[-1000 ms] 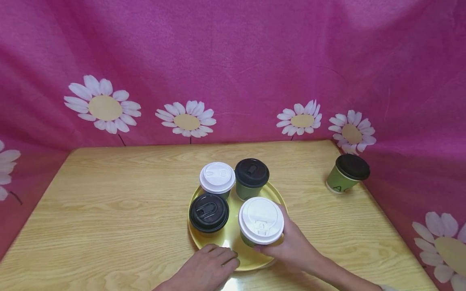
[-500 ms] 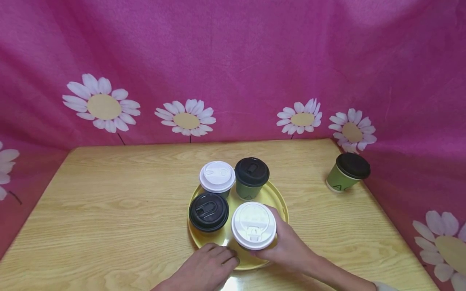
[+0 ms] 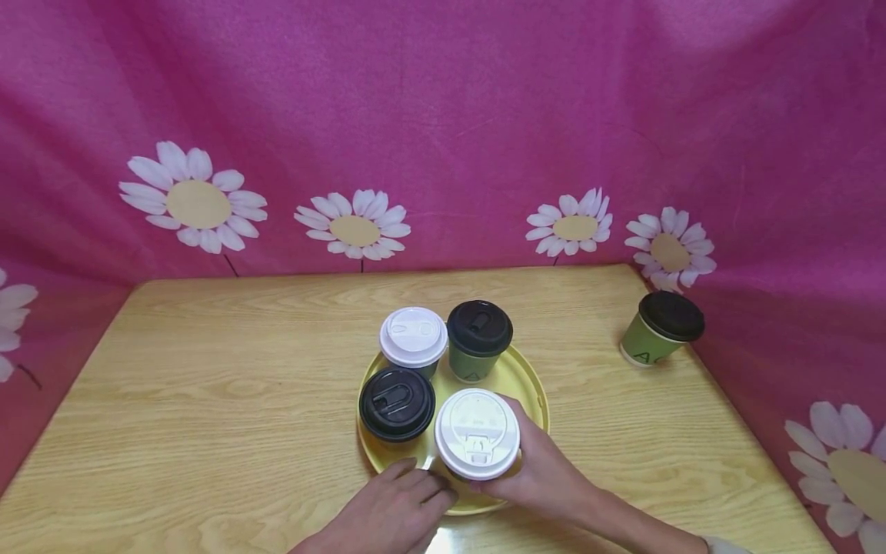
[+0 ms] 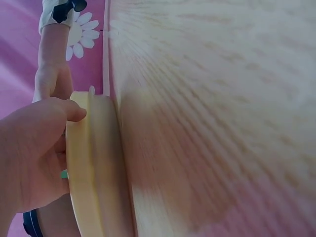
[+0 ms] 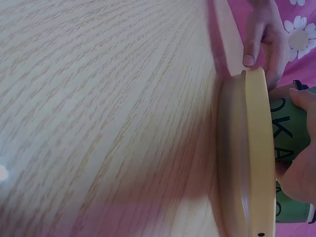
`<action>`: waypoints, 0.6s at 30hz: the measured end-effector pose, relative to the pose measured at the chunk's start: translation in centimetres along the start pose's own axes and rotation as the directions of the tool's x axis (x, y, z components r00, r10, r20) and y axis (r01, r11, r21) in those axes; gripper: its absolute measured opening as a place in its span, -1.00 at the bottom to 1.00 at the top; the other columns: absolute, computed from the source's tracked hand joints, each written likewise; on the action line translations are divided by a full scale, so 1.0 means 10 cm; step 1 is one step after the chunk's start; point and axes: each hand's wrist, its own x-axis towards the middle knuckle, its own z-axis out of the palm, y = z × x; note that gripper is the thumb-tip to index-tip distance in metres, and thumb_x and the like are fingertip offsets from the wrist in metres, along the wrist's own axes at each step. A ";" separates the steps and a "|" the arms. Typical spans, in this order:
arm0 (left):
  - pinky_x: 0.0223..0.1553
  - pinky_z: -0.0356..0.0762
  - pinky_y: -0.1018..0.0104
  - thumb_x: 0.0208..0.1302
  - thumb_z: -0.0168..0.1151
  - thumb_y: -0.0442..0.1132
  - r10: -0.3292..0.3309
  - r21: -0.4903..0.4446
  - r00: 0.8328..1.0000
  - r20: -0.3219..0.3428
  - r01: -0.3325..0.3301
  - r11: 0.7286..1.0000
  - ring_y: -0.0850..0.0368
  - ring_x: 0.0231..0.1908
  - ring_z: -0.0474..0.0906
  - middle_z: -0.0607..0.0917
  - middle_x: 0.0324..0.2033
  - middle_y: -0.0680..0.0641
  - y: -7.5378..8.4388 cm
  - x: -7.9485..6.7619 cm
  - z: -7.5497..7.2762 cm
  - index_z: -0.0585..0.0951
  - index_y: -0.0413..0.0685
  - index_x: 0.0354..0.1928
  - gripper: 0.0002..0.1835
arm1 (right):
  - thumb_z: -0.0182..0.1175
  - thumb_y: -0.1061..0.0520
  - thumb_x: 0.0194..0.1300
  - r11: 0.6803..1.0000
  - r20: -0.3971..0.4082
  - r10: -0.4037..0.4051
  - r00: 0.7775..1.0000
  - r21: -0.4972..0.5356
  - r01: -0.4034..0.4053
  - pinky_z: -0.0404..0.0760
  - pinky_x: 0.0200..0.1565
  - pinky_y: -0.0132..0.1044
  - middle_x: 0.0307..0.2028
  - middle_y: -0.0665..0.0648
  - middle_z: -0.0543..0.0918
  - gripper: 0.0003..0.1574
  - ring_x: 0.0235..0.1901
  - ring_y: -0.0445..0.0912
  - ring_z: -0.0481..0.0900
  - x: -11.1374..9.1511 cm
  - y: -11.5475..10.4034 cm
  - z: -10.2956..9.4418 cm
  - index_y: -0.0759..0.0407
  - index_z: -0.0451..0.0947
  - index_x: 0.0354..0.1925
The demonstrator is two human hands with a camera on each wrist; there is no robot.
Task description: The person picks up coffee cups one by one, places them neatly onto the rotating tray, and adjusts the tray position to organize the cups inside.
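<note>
My right hand [image 3: 547, 469] grips a green paper coffee cup with a white lid [image 3: 477, 432] at the front right of a round yellow tray [image 3: 529, 385]. Its thumb and fingers wrap the cup's side; in the right wrist view the green cup wall [image 5: 289, 131] shows beyond the tray rim. My left hand [image 3: 394, 504] holds the tray's near rim, thumb [image 4: 75, 111] on the outside and fingers over the inside. Standing upright on the tray are a white-lidded cup [image 3: 413, 337], a black-lidded green cup [image 3: 474, 362] and another black-lidded cup [image 3: 397, 404].
Apart from the tray, a black-lidded green cup [image 3: 654, 335] stands near the right edge of the wooden table [image 3: 228, 400]. A pink cloth [image 3: 457, 138] with printed daisies hangs behind and along the sides.
The right hand has moved the white-lidded cup a little left and nearer, toward the left hand. The left hand has stayed at the rim, and the other cups have kept their places.
</note>
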 end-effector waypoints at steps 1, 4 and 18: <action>-0.16 0.45 0.25 0.05 0.03 -0.18 0.002 0.004 1.000 -0.012 -0.002 1.000 0.23 -0.27 0.51 0.56 -0.36 0.11 0.00 0.00 -0.01 0.55 0.06 -0.27 -0.81 | 0.54 0.03 -0.28 1.000 -0.001 0.003 1.000 0.002 -0.003 0.24 0.18 -0.27 0.14 -0.05 0.38 0.19 0.12 -0.09 0.35 0.00 0.00 0.00 -0.11 0.11 0.27; -0.19 0.46 0.27 0.04 0.02 -0.19 0.008 0.019 0.999 -0.048 -0.007 1.000 0.22 -0.27 0.52 0.56 -0.37 0.10 0.00 0.02 -0.04 0.56 0.06 -0.29 -0.81 | 0.54 0.02 -0.27 1.000 -0.002 0.009 1.000 0.005 -0.009 0.24 0.19 -0.26 0.14 -0.06 0.38 0.19 0.12 -0.09 0.35 0.00 0.00 0.00 -0.11 0.10 0.28; -0.58 0.35 0.58 0.24 -0.09 -0.15 0.008 -0.075 0.908 -0.420 -0.043 0.996 0.33 -0.54 0.44 0.53 -0.53 0.15 -0.01 0.25 -0.51 0.58 -0.01 -0.45 -0.74 | 0.53 -0.04 -0.27 0.999 -0.004 0.040 0.999 -0.015 -0.040 0.25 0.18 -0.24 0.14 -0.10 0.37 0.17 0.12 -0.14 0.35 -0.01 -0.01 0.03 -0.15 0.11 0.26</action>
